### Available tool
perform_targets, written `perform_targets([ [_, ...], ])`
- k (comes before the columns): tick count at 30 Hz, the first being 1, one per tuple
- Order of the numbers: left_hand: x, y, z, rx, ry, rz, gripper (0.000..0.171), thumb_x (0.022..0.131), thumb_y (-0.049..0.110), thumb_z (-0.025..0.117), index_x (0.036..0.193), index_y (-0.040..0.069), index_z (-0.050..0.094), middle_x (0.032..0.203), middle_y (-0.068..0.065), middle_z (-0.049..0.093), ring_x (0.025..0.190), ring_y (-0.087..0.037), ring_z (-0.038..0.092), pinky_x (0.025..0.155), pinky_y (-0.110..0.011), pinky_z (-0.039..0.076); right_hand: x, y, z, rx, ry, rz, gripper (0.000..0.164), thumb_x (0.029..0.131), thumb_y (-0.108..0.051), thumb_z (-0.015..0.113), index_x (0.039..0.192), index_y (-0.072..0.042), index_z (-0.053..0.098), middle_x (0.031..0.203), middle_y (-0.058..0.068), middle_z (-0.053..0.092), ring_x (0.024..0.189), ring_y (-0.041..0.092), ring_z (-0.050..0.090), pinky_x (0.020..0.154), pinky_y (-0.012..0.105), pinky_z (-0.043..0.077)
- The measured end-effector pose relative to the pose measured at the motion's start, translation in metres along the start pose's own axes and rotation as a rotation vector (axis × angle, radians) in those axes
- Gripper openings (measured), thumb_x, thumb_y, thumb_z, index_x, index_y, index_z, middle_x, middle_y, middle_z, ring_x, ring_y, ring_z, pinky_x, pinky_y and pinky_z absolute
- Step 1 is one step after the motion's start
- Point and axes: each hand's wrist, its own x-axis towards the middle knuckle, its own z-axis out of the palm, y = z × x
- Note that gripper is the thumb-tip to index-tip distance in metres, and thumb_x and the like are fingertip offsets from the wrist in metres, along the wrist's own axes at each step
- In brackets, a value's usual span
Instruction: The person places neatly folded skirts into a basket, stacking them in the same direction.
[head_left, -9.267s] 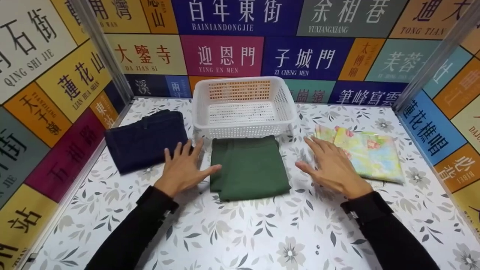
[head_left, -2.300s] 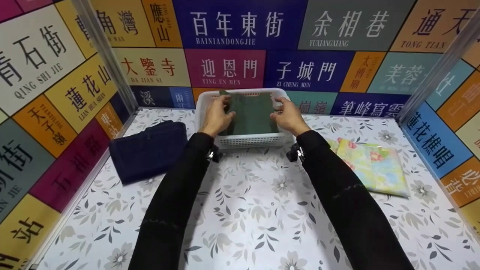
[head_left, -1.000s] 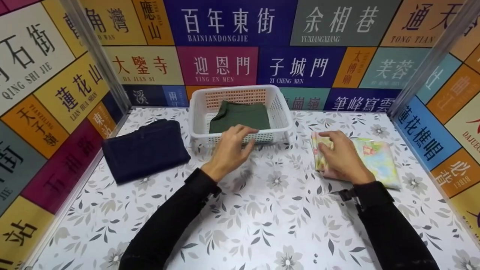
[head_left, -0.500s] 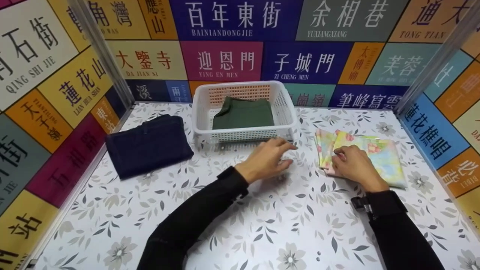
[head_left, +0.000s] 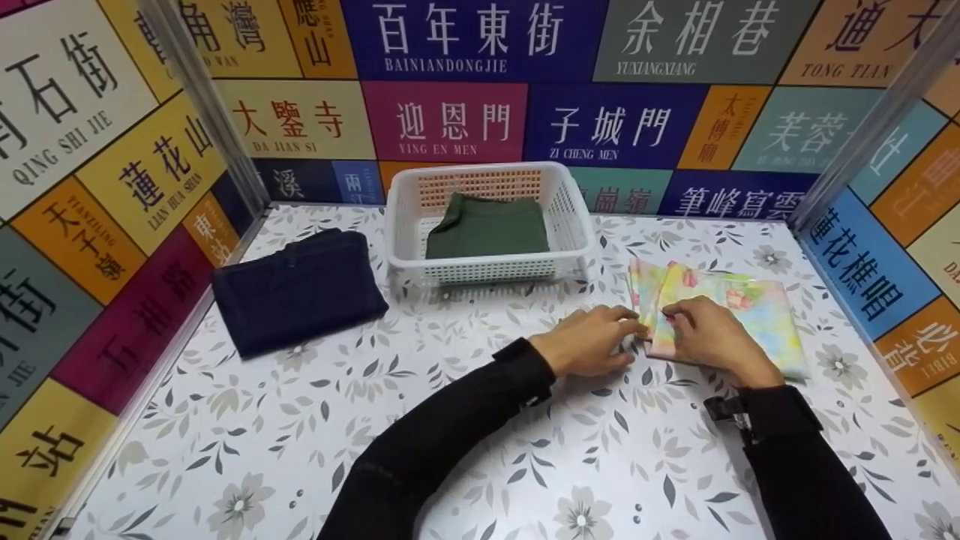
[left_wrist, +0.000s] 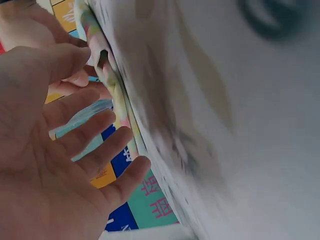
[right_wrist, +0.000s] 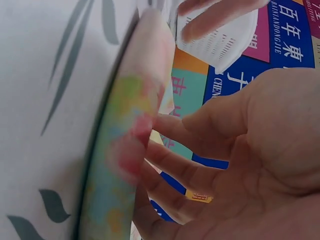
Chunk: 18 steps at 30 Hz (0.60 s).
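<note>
head view: right hand [head_left: 716,337] on, left hand [head_left: 596,341] beside, a folded yellow, pink and pale-blue floral cloth [head_left: 765,304]

from the head, the folded floral cloth lies on a white tabletop [head_left: 637,465] printed with grey leaves and flowers. it sits under the right hand's fingertips and right by those of the left. the right thumb and index finger are drawn narrow, pinching the cloth toward its left part. the left fingers are bent and loose at its left edge. this view alone takes in the folded navy cloth [head_left: 300,292], well apart from both hands, and the folded dark-green cloth [head_left: 495,229] inside the white perforated plastic basket [head_left: 487,262].

the left wrist view shows what the head view hides: the left palm, its fingers spread with gaps between them, and the cloth edge-on with a small dark gap between its layers. whether the left fingertips touch it, i cannot tell.

the right wrist view gives the near, rounded fold of the cloth with a blurred pink blossom, and the right fingers curled with their tips at it. fingers of the left hand show at the top, in front of the basket.
</note>
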Motion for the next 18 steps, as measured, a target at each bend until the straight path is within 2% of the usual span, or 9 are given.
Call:
perform_targets([
  [3,0.007,0.005,0.005,0.028,-0.04,0.001,0.055,0.116,0.041,0.069,0.169,0.027,0.062,0.182,0.002,0.053,0.159,-0.026,0.062,0.129,-0.047,0.056,-0.002,-0.001,-0.002,0.035,-0.035,0.009,0.043,0.118,-0.003,0.048,0.153,0.013,0.067,0.146,0.039,0.071,0.091,0.028,0.077,0.09,0.048,0.062],
  [6,0.008,0.009,0.006,0.07,-0.07,-0.004,0.056,0.115,0.042,0.068,0.169,0.026,0.061,0.182,0.004,0.055,0.159,-0.024,0.062,0.129,-0.049,0.056,-0.005,-0.004,-0.001,0.087,-0.067,0.033,0.044,0.121,-0.005,0.046,0.157,0.013,0.063,0.148,0.039,0.069,0.079,0.017,0.076,0.074,0.033,0.059],
  [7,0.007,0.009,0.006,0.082,-0.078,-0.007,0.056,0.115,0.042,0.068,0.169,0.026,0.062,0.181,0.004,0.055,0.159,-0.024,0.063,0.129,-0.049,0.056,-0.007,-0.005,0.0,0.106,-0.078,0.044,0.044,0.122,-0.005,0.045,0.159,0.013,0.061,0.149,0.039,0.069,0.077,0.016,0.076,0.069,0.03,0.058],
  [9,0.003,0.01,0.004,0.096,-0.086,-0.003,0.053,0.116,0.041,0.067,0.167,0.026,0.064,0.179,0.004,0.057,0.158,-0.023,0.063,0.128,-0.049,0.057,-0.009,-0.008,0.002,0.127,-0.091,0.059,0.044,0.123,-0.007,0.045,0.16,0.011,0.061,0.15,0.038,0.068,0.078,0.018,0.077,0.068,0.03,0.06],
  [11,-0.001,0.009,0.003,0.111,-0.093,0.009,0.051,0.116,0.039,0.066,0.165,0.025,0.066,0.178,0.002,0.059,0.157,-0.024,0.065,0.127,-0.049,0.058,-0.01,-0.011,0.003,0.106,-0.088,0.043,0.043,0.122,-0.006,0.046,0.158,0.01,0.063,0.149,0.037,0.069,0.084,0.024,0.079,0.075,0.035,0.063],
  [13,-0.006,0.007,0.001,0.132,-0.099,0.017,0.049,0.116,0.039,0.065,0.163,0.025,0.067,0.178,0.002,0.059,0.155,-0.024,0.066,0.123,-0.048,0.061,-0.01,-0.015,0.005,0.081,-0.067,0.016,0.041,0.121,-0.005,0.048,0.154,0.009,0.068,0.148,0.037,0.07,0.095,0.033,0.081,0.087,0.048,0.067],
  [16,-0.013,0.005,-0.001,0.153,-0.098,0.027,0.048,0.116,0.04,0.064,0.162,0.025,0.068,0.175,0.001,0.061,0.151,-0.025,0.069,0.118,-0.048,0.064,-0.01,-0.021,0.007,0.027,-0.027,-0.04,0.037,0.118,-0.003,0.052,0.146,0.009,0.073,0.143,0.037,0.073,0.111,0.044,0.08,0.105,0.066,0.062],
  [18,-0.018,0.003,-0.002,0.158,-0.094,0.029,0.049,0.116,0.04,0.064,0.162,0.025,0.068,0.173,0.0,0.063,0.148,-0.026,0.07,0.116,-0.047,0.065,-0.01,-0.025,0.008,0.022,-0.017,-0.056,0.037,0.118,-0.003,0.053,0.145,0.009,0.074,0.141,0.036,0.075,0.116,0.046,0.079,0.111,0.072,0.058],
])
